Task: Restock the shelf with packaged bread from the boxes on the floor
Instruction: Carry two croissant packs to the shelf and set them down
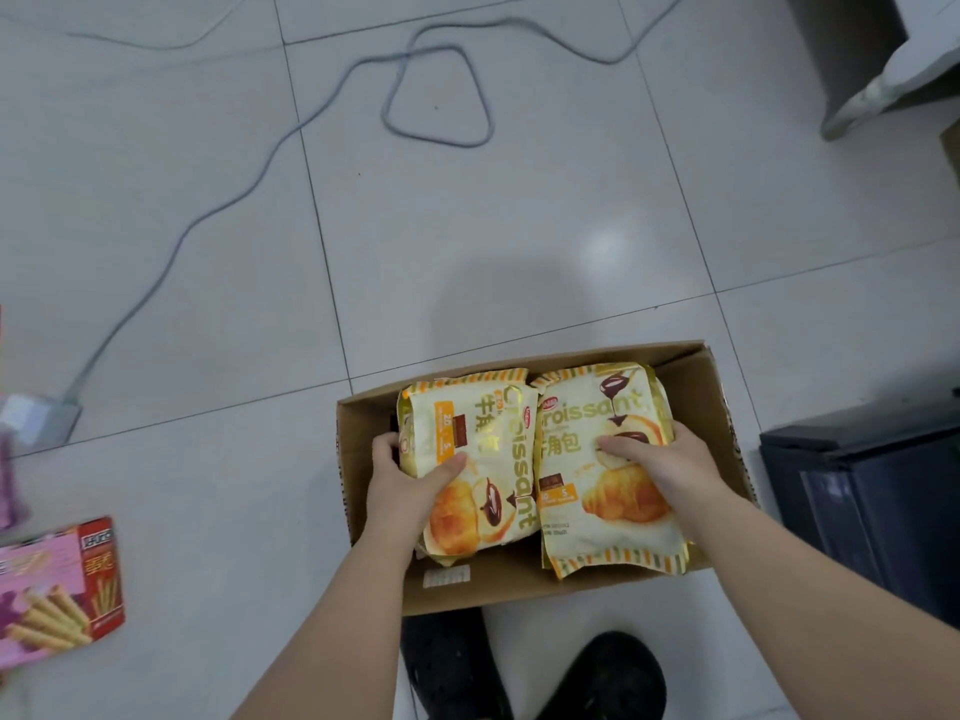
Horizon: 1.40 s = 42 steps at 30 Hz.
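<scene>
STAGE: pickup, early | my left hand (415, 478) fingers clasp left croissant pack (480, 470); my right hand (647, 459) fingers clasp right croissant pack (597, 485) | both inside cardboard box (519, 589) on floor | shelf unseen; shelving remains

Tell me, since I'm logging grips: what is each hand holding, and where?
The left hand grips the left croissant bag at its left edge; the right hand clasps the right croissant bag across its right side, both in the cardboard box.
</scene>
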Each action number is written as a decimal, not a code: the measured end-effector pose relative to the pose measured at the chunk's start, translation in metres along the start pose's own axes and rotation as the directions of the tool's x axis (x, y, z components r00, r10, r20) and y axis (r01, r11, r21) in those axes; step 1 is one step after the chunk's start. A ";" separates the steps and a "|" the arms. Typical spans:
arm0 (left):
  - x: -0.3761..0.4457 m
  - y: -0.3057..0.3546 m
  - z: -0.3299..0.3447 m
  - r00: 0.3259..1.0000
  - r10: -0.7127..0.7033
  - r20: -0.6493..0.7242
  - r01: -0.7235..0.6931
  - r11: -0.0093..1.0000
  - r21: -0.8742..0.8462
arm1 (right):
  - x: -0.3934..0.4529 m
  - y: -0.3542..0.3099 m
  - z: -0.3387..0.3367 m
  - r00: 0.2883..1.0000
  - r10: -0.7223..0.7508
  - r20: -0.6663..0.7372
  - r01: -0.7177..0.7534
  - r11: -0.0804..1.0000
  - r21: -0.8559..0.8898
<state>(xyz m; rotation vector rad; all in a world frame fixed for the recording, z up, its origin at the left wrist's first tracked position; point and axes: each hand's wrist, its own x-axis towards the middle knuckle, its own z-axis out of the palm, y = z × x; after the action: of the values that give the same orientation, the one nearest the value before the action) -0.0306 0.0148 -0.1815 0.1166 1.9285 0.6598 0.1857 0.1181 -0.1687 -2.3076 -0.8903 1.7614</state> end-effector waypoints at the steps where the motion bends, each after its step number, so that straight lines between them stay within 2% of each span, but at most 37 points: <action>1: -0.003 0.004 -0.001 0.999 0.034 -0.033 -0.034 0.999 0.003 | -0.003 -0.001 0.002 1.000 -0.006 -0.019 0.006 1.000 0.014; 7: -0.043 0.051 -0.028 0.980 0.173 -0.101 -0.175 0.985 -0.008 | -0.046 -0.028 -0.003 0.999 -0.012 -0.032 0.016 0.993 0.120; 12: -0.108 0.138 -0.061 0.953 0.275 -0.127 -0.289 0.951 -0.108 | -0.118 -0.104 -0.043 0.994 -0.108 0.018 0.100 0.963 0.251; 20: -0.283 0.344 -0.103 0.865 0.490 -0.106 -0.497 0.808 -0.316 | -0.302 -0.281 -0.180 0.937 -0.349 0.025 0.304 0.849 0.432; 25: -0.409 0.456 -0.121 0.772 0.635 -0.041 -0.577 0.671 -0.466 | -0.441 -0.357 -0.267 0.871 -0.485 -0.082 0.452 0.724 0.522; 30: -0.509 0.525 -0.133 0.652 0.755 0.061 -0.621 0.579 -0.528 | -0.554 -0.383 -0.324 0.785 -0.577 -0.224 0.584 0.573 0.575; 33: -0.557 0.559 -0.138 0.555 0.818 0.150 -0.639 0.534 -0.554 | -0.610 -0.384 -0.351 0.719 -0.617 -0.322 0.667 0.480 0.570; 36: -0.605 0.585 -0.134 0.438 0.867 0.238 -0.653 0.489 -0.579 | -0.666 -0.375 -0.376 0.645 -0.637 -0.423 0.741 0.386 0.550; 42: -0.703 0.607 -0.104 0.151 0.895 0.420 -0.678 0.403 -0.615 | -0.761 -0.325 -0.421 0.493 -0.588 -0.642 0.864 0.241 0.443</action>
<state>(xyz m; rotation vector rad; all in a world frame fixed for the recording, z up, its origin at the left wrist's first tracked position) 0.0669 0.2285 0.7229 1.1608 0.7911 1.3606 0.3246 0.1100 0.7489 -1.1852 -0.7791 0.9115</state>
